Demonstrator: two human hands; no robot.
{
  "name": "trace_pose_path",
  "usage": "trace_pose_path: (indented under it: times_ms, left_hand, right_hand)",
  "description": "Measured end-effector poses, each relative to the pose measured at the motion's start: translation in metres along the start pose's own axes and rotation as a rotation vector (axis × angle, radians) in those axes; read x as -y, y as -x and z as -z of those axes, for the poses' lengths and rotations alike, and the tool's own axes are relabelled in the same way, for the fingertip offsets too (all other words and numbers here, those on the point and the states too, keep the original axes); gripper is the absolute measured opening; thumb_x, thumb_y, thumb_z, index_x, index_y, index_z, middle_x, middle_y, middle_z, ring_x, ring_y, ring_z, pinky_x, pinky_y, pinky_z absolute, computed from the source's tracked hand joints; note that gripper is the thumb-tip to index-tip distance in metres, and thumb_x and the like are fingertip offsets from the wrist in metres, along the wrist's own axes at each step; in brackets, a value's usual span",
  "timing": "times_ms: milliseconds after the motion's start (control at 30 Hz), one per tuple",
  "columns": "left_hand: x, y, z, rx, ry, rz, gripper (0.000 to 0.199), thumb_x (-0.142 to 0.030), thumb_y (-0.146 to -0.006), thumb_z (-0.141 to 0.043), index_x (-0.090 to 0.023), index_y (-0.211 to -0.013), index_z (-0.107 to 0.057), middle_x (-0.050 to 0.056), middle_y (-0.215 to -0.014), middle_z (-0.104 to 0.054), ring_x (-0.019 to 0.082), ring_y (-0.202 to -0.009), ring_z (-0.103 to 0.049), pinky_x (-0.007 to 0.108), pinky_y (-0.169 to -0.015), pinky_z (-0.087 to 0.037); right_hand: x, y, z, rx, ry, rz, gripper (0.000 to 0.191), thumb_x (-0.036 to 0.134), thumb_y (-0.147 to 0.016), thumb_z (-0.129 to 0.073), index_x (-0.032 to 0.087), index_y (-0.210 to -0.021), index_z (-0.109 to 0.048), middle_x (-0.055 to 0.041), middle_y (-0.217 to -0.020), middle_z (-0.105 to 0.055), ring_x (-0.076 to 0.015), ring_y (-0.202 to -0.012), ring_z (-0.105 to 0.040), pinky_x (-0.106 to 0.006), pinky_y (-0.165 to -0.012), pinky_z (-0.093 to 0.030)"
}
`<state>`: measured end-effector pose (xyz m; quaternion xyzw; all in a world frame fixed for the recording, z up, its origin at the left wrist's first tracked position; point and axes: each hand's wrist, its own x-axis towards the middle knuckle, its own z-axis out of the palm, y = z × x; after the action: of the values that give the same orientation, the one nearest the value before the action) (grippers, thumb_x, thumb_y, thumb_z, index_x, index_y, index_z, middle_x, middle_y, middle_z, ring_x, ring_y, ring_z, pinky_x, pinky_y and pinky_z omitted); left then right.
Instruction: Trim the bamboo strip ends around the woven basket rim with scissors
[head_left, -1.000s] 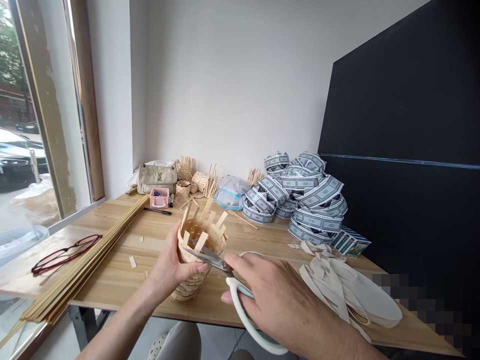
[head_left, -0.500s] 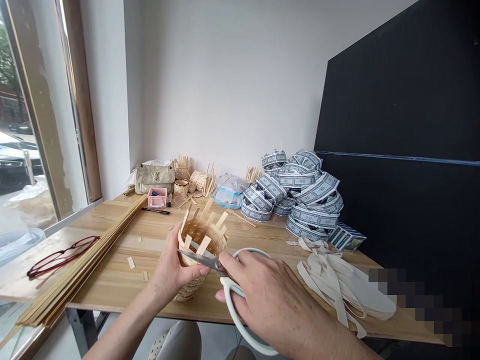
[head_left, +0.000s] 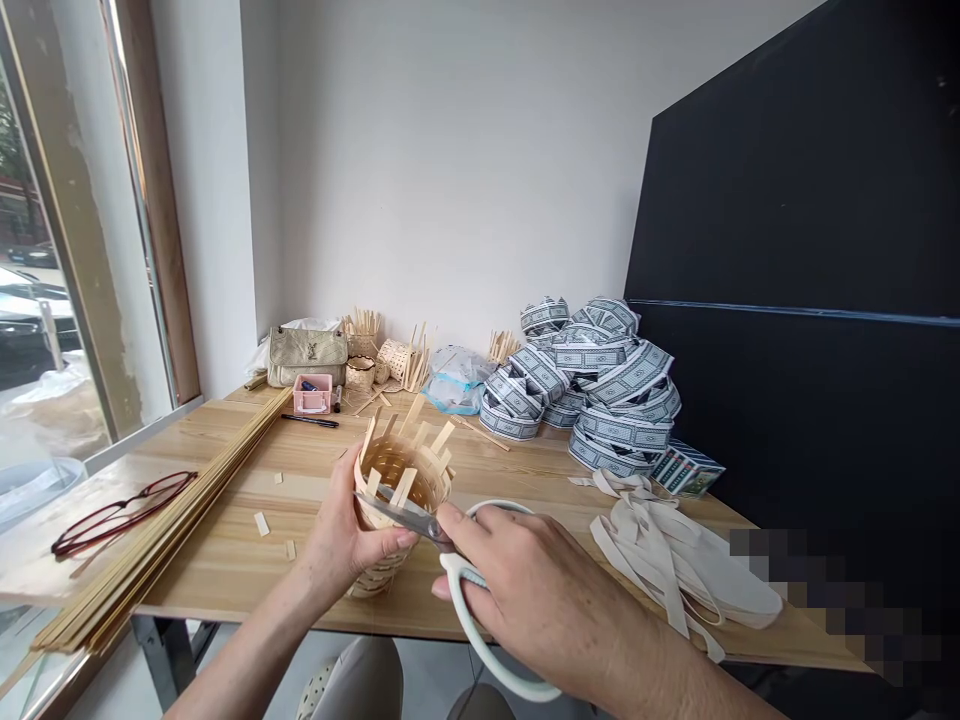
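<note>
My left hand (head_left: 349, 520) is wrapped round the near left side of a woven basket (head_left: 381, 575), its thumb across the front below the rim. Pale flat strips stick up unevenly all round the basket's top. With my right hand (head_left: 532, 585) I grip a pair of scissors (head_left: 474, 640) that has pale green-white handles. Its blades lie across the basket's near rim, slightly parted, at the base of the short upright strips. The far wall of the basket's inside shows, but my left fingers behind it are hidden.
On the left lie a bundle of long thin strips (head_left: 187, 510) and red-framed glasses (head_left: 124, 512). Patterned ribbon rolls (head_left: 611, 400) are piled at the back right, with loose cream tape (head_left: 675, 560) in front. A handbag (head_left: 307, 357) and pink box (head_left: 313, 394) stand at the back left.
The scissors and both hands stay nearly in place at the basket rim; the blades have shifted very slightly. The view has moved a little, so the background sits slightly further left.
</note>
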<state>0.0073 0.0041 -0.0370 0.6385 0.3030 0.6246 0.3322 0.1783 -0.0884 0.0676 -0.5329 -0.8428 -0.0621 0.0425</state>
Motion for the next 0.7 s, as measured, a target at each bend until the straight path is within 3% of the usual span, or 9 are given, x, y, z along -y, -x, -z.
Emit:
trace_pose_path:
  times_ms: [300,467,567,700]
  left_hand:
    - [-0.002,0.000,0.001,0.051,-0.031,0.032,0.099,-0.052,-0.048,-0.082,-0.015,-0.129,-0.037,0.016,-0.124,-0.049,0.039,-0.120,-0.043,0.053,-0.102,-0.030]
    - [-0.005,0.001,0.004,0.120,0.020,0.050,0.109,-0.055,-0.051,-0.079,-0.014,-0.136,-0.027,0.019,-0.128,-0.048,0.038,-0.120,-0.045,0.052,-0.102,-0.034]
    - [-0.014,0.001,0.012,0.200,0.004,0.097,0.105,-0.050,-0.061,-0.076,-0.016,-0.142,-0.019,0.018,-0.139,-0.042,0.036,-0.128,-0.039,0.049,-0.106,-0.032]
    - [-0.033,-0.003,0.019,0.264,0.001,0.124,0.094,-0.045,-0.066,-0.074,-0.019,-0.142,-0.026,0.014,-0.142,-0.042,0.033,-0.131,-0.036,0.045,-0.107,-0.033]
  right_hand:
    - [-0.002,0.004,-0.004,-0.032,0.058,-0.004,0.022,0.026,-0.082,-0.061,0.023,-0.103,-0.057,-0.0010,-0.078,-0.065,-0.0204,-0.069,-0.063,-0.029,-0.054,-0.027]
    - [-0.004,0.005,-0.001,-0.098,0.003,-0.030,0.018,0.026,-0.078,-0.064,0.026,-0.094,-0.059,0.0009,-0.078,-0.060,-0.0182,-0.072,-0.059,-0.028,-0.055,-0.025]
    - [-0.005,0.003,-0.001,-0.097,-0.014,-0.032,0.017,0.030,-0.077,-0.065,0.025,-0.092,-0.058,0.0010,-0.076,-0.058,-0.0175,-0.072,-0.056,-0.027,-0.055,-0.025]
    - [-0.005,0.000,0.000,-0.088,-0.003,-0.027,0.015,0.029,-0.077,-0.065,0.025,-0.090,-0.058,0.0012,-0.076,-0.057,-0.0171,-0.071,-0.055,-0.028,-0.057,-0.025]
